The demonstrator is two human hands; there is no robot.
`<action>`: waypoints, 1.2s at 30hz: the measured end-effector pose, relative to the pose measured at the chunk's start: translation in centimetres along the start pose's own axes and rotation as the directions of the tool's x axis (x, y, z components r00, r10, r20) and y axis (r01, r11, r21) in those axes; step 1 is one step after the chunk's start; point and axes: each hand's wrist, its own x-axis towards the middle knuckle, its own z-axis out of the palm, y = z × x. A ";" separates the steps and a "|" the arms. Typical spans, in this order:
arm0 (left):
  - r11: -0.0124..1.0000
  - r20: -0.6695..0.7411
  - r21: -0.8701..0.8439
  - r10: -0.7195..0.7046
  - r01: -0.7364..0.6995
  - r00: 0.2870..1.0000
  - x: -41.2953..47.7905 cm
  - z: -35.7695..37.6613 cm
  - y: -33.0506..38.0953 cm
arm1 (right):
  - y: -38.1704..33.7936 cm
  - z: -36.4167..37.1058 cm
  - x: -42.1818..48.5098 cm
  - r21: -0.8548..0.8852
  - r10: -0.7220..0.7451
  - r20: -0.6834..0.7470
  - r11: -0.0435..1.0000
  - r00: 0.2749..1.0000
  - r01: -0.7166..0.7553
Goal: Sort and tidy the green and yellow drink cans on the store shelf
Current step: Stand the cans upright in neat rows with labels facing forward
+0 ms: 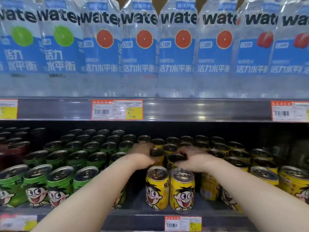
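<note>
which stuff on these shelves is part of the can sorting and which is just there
In the job: green cans, yellow cans, left hand and right hand, each gripping a yellow can.
Just there: water bottles, price tags, dark red cans.

The green cans (60, 185) stand upright in rows on the left of the shelf (137, 205), each with a wide-eyed cartoon face and a silver pull-tab top. The yellow cans (264, 174) fill the right, bearing the same face. The front pair (182, 190) stands touching. Just behind, my left hand (142, 154) grips a yellow can (157, 153) by its top and my right hand (195, 159) grips its neighbour (176, 159); both are blurred
</note>
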 end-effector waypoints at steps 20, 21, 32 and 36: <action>0.946 0.189 -0.320 0.119 -0.053 0.975 0.3 -0.8 -0.7 | 0.1 -0.6 2.7 0.053 -0.063 0.095 0.997 0.993 0.058; 0.946 0.196 -0.319 0.118 -0.051 0.973 0.3 -0.6 -0.7 | 0.3 -0.8 2.7 0.063 -0.083 0.120 0.995 0.989 0.076; 0.960 0.133 -0.279 0.008 0.029 0.991 0.8 0.2 2.9 | 7.2 -4.0 1.7 0.007 0.004 0.021 1.000 1.000 -0.004; 0.989 0.211 -0.146 0.014 0.017 0.977 0.8 1.6 5.1 | 6.9 -2.1 1.3 -0.069 0.028 0.094 0.997 0.995 -0.021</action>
